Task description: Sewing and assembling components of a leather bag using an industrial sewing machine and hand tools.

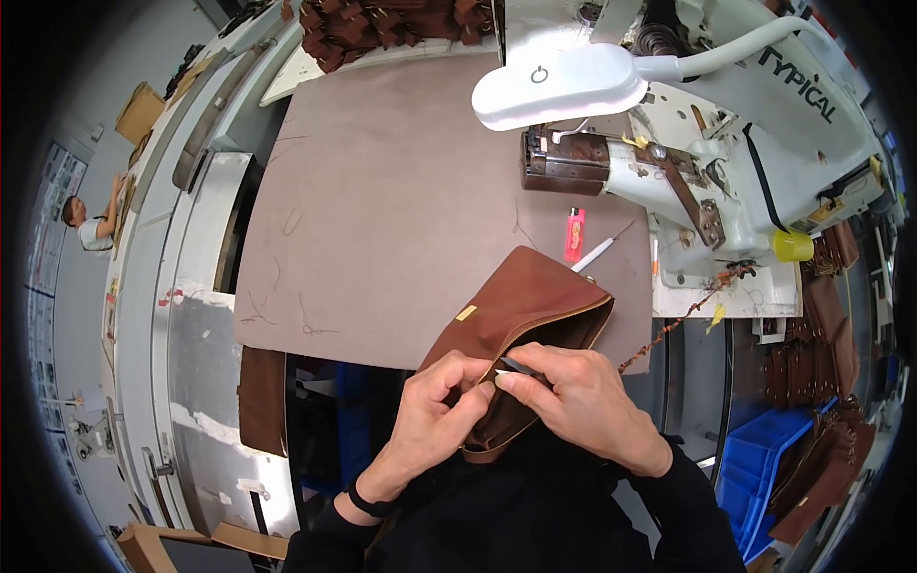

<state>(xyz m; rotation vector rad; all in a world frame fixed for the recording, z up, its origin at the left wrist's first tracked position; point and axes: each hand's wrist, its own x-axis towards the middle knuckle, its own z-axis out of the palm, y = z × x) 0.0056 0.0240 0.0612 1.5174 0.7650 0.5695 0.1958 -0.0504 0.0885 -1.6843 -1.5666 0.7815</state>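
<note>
A brown leather pouch with a gold zipper hangs over the near edge of the work surface, its zipped mouth spread open toward me. My left hand is closed on the zipper edge, thumb and fingers pinching it. Close beside it, my right hand is also closed, gripping a small dark pointed tool at the zipper edge. Most of that tool is hidden by the fingers, so its exact kind is unclear. Beyond the pouch lie a pink-red lighter and a white-handled awl.
A sewing machine stands at the right, with a white lamp over the grey-brown work mat. Brown leather pieces are piled at the back. A blue bin sits low right. Another person is far left.
</note>
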